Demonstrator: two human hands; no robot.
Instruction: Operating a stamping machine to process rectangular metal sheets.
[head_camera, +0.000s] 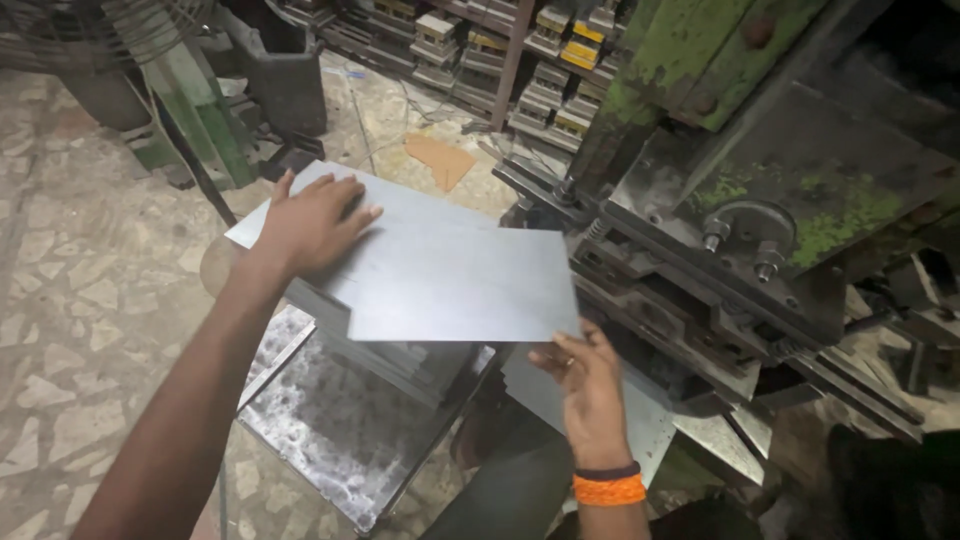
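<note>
A flat grey metal sheet (450, 275) lies on top of a stack of similar sheets (400, 355) in the middle of the view. My left hand (310, 225) rests palm down on the sheet's far left part, fingers spread. My right hand (585, 385), with an orange band at the wrist, grips the sheet's near right corner from below, thumb on the edge. The sheet's right edge is beside the slot of a heavy press machine (760, 200) with chipped green paint.
The stack stands on a scuffed steel stand (330, 440). A green machine base (190, 100) and a fan guard sit at the far left. Shelves with stacked metal dies (480, 50) line the back. The floor (90, 300) is patterned stone with a cardboard scrap.
</note>
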